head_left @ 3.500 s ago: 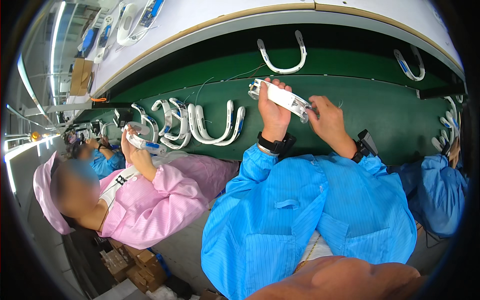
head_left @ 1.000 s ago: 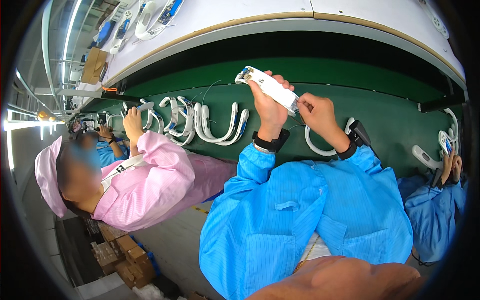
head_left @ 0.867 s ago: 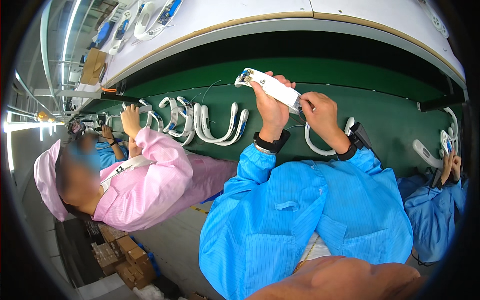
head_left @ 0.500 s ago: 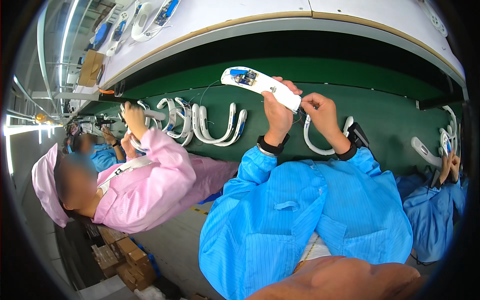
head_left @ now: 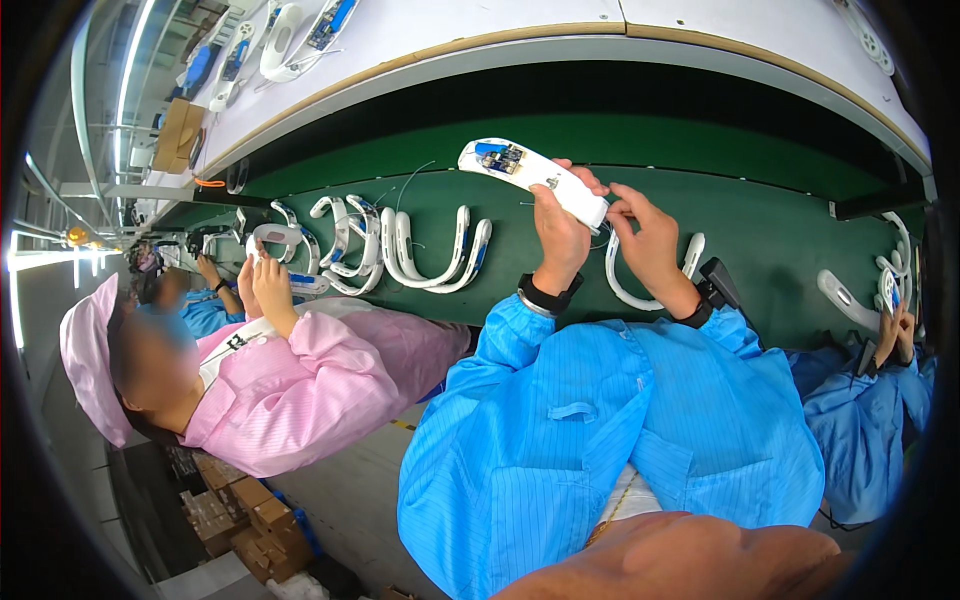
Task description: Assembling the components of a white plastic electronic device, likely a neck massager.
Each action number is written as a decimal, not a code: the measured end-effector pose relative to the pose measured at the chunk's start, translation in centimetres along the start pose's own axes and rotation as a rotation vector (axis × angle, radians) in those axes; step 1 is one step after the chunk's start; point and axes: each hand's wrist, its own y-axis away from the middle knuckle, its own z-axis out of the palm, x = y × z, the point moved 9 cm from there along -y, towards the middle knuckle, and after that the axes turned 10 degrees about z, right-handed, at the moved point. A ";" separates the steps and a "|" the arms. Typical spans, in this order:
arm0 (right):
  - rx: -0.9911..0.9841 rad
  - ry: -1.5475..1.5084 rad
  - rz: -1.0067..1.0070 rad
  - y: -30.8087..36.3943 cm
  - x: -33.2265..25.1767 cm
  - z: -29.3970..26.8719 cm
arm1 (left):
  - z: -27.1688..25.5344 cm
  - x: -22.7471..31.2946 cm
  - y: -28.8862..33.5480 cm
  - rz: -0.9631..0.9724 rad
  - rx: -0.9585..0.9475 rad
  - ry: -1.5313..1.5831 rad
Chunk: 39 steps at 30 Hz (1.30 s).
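My left hand (head_left: 563, 235) grips a white curved plastic casing (head_left: 580, 200), fingers behind it and thumb in front. The casing slants down to the right above the bench. Near its upper left end sit a small circuit board (head_left: 508, 160) and a blue part (head_left: 488, 150). At the lower right end, the thumb and fingertips of my right hand (head_left: 650, 245) are pinched together beside the casing's tip. What they hold is too small to make out. Below my right hand lies a white U-shaped housing (head_left: 625, 292), partly hidden by that hand and wrist.
Several white U-shaped housings (head_left: 440, 284) lie on the green bench (head_left: 540, 290) to the left. A co-worker in pink (head_left: 300, 400) handles a white part there. Another in blue (head_left: 860, 430) works at right. A white shelf (head_left: 500, 25) with more parts spans the far side.
My left hand and the casing have shifted slightly right and down. My right fingers stay by its tip. The pink-clothed co-worker's raised hand has come down to the other hand.
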 end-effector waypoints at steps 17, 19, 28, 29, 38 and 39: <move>-0.622 0.223 -0.562 -6.2 -7.5 4.7 | -1.4 -1.6 0.4 -0.406 -0.055 0.010; -0.642 0.175 -0.577 -6.6 -7.5 4.7 | -1.8 -2.0 0.8 -0.516 -0.049 0.064; -0.742 -0.148 -0.138 -10.2 -3.5 4.8 | -1.5 -2.9 2.0 -0.676 -0.094 0.166; -0.617 -0.179 -0.066 -11.4 -2.9 4.0 | -1.3 -3.0 2.3 -0.703 -0.095 0.225; -0.207 -0.327 0.098 -14.0 8.0 2.6 | -0.1 -2.5 1.6 -0.704 -0.032 0.424; -0.219 -0.389 0.200 -12.8 9.8 3.0 | -0.6 -2.3 1.1 -0.690 0.023 0.500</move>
